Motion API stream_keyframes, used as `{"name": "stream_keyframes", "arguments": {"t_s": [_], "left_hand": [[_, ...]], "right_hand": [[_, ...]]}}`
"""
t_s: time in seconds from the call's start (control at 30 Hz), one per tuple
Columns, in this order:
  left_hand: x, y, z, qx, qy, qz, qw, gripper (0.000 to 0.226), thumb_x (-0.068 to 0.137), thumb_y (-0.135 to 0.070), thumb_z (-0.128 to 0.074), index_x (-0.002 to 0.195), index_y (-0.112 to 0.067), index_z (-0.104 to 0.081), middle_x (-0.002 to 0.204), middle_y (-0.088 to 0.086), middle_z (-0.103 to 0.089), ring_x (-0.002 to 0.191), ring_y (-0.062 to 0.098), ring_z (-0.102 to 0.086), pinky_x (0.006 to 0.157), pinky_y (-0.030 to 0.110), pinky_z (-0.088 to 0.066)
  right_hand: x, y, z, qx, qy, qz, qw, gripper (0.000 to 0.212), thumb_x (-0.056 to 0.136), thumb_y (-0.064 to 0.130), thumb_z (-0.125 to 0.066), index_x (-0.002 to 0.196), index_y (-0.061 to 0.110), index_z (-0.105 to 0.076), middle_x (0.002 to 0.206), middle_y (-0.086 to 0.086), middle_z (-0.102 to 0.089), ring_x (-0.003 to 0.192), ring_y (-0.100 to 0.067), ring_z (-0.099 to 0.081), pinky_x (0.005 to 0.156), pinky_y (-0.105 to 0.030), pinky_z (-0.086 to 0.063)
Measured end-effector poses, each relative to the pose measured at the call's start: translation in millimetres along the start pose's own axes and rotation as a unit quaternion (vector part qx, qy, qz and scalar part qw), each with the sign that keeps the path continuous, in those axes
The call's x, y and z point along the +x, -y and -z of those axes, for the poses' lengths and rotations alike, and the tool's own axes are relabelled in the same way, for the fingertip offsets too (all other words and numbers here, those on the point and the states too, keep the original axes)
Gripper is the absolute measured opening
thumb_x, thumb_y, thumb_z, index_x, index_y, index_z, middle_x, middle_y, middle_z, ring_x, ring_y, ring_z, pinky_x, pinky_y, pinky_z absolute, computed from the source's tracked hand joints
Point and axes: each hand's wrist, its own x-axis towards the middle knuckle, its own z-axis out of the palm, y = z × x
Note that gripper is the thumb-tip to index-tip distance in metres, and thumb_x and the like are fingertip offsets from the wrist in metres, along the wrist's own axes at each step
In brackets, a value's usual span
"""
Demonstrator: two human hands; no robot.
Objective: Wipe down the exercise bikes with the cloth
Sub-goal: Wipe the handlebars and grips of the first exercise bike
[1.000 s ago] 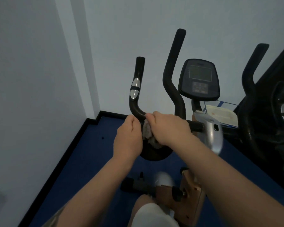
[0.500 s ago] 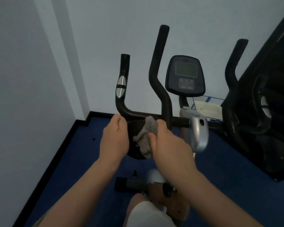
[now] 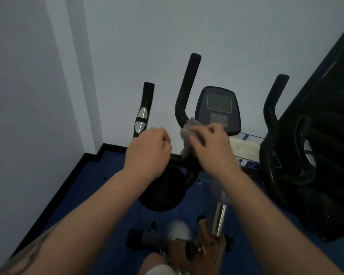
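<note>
While a dark machine (image 3: 316,155) fills the 3 o'clock edge above the blue floor (image 3: 83,187), the exercise bike (image 3: 167,175) stands at centre, its console (image 3: 218,108) toward 1 o'clock. At the base of the tall curved handlebar (image 3: 187,88) the right hand (image 3: 211,147) pinches the grey cloth (image 3: 189,133) in a closed grip, pressing it against the bar. Just beside it, toward 9 o'clock, the left hand (image 3: 147,153) hovers over the crossbar, fingers curled; whether its grip holds the bar I cannot tell.
</note>
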Motion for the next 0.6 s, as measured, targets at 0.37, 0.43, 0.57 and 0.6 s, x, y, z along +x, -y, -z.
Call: {"name": "stream_keyframes", "arguments": {"t_s": [0.37, 0.43, 0.57, 0.6], "left_hand": [[11.2, 15.2, -24.5, 0.148, 0.186, -0.053, 0.97, 0.039, 0.103, -0.033, -0.022, 0.119, -0.026, -0.057, 0.117, -0.001, -0.064, 0.113, 0.018, -0.055, 0.116, 0.042, -0.008], [8.4, 16.0, -25.0, 0.154, 0.181, -0.054, 0.97, 0.037, 0.103, -0.032, -0.023, 0.117, -0.025, -0.057, 0.114, -0.002, -0.064, 0.111, 0.018, -0.057, 0.115, 0.041, -0.009], [5.5, 16.1, -26.0, 0.157, 0.176, -0.062, 0.97, 0.036, 0.103, -0.03, -0.022, 0.116, -0.024, -0.056, 0.109, -0.003, -0.066, 0.105, 0.017, -0.059, 0.115, 0.041, -0.012], [6.5, 15.6, -26.5, 0.156, 0.174, -0.062, 0.97, 0.036, 0.103, -0.03, -0.022, 0.116, -0.024, -0.056, 0.109, -0.003, -0.066, 0.105, 0.017, -0.059, 0.115, 0.041, -0.012]], "right_hand": [[-27.3, -15.2, -15.1, 0.066, -0.018, 0.031, 0.997, 0.014, 0.091, 0.023, -0.064, 0.105, 0.023, -0.064, 0.103, 0.002, -0.042, 0.091, -0.014, -0.05, 0.081, -0.029, -0.047], [-34.2, -11.2, -19.7, 0.078, -0.062, -0.007, 0.995, 0.016, 0.092, 0.023, -0.063, 0.108, 0.022, -0.064, 0.103, 0.003, -0.043, 0.089, -0.01, -0.048, 0.08, -0.026, -0.046], [-112.9, -5.9, -48.3, 0.144, -0.117, -0.02, 0.982, 0.02, 0.091, 0.017, -0.062, 0.11, 0.022, -0.063, 0.104, 0.007, -0.05, 0.093, 0.001, -0.051, 0.076, -0.016, -0.046], [-115.6, -7.5, -47.0, 0.153, -0.103, -0.01, 0.983, 0.02, 0.09, 0.017, -0.061, 0.109, 0.023, -0.063, 0.102, 0.007, -0.05, 0.094, 0.003, -0.051, 0.075, -0.014, -0.045]]}}
